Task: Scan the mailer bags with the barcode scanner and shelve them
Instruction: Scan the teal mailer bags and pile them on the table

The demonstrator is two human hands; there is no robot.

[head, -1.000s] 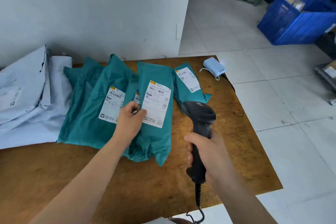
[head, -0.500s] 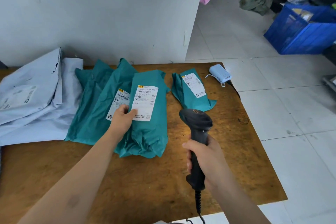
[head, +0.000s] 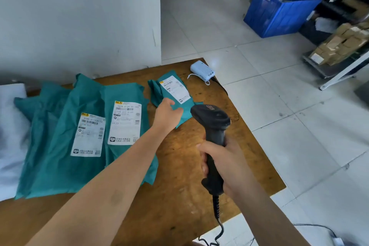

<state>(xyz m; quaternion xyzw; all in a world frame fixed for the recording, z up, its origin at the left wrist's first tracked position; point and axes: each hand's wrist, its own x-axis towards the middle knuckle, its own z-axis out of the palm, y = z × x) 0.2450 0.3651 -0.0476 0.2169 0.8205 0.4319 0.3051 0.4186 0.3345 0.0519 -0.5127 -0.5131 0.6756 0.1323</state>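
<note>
**boxmonkey:** ok so what's actually on the brown wooden counter (head: 179, 195)?

**shelf_gremlin:** biggest thing is the pile of large teal plastic mailer bags (head: 60, 146) overlapping across the left half. Two of them have white labels (head: 124, 123) face up. Some pale grey plastic mailer bags (head: 10, 136) lie at the far left, right up against the teal ones. There's also a blue plastic crate (head: 275, 14) on the tiled floor (head: 279, 106), well off to the right.

**boxmonkey:** and the hands?

**shelf_gremlin:** left grip (head: 166, 114) is on the small teal plastic mailer bag (head: 173, 94). That one sits label up toward the counter's far right, apart from the pile. Fingers are bent over its near edge with the thumb on top, pinching it. Right grip (head: 225, 166) is wrapped tight round the handle of the black handheld barcode scanner (head: 211, 122). The scanner head is up above the counter, just beside that small bag's near corner, and a coiled cable (head: 216, 205) hangs off the bottom. Also a tiny pale blue plastic box (head: 201, 69) by the far right corner, near the small bag.
</note>
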